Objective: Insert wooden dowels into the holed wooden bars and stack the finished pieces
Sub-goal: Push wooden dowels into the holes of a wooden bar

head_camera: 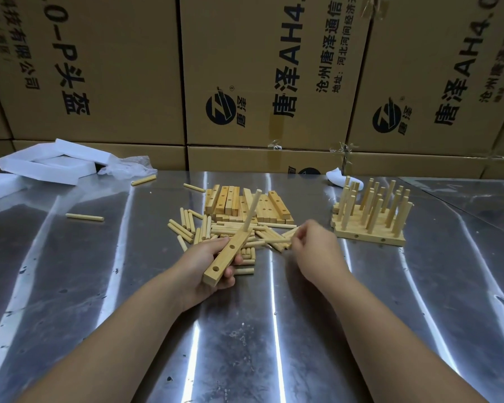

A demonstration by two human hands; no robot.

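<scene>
The left hand (200, 267) curls its fingers round a light wooden bar with round holes (223, 260), just above the shiny metal worktop (245, 330). One pale wooden dowel (252, 210) stands in its far hole. Just beside it, the right hand (317, 248) pinches another thin dowel (277, 241) at the loose dowel pile (192, 228).

One wide-angle view, worn on the person's head, looks forward and down across the metal tabletop (390, 301) from close above. The left hand (213, 266) and right hand (314, 248) sit mid-frame, reaching in from 6 o'clock; stacked cardboard boxes (122, 68) close off 12 o'clock.
</scene>
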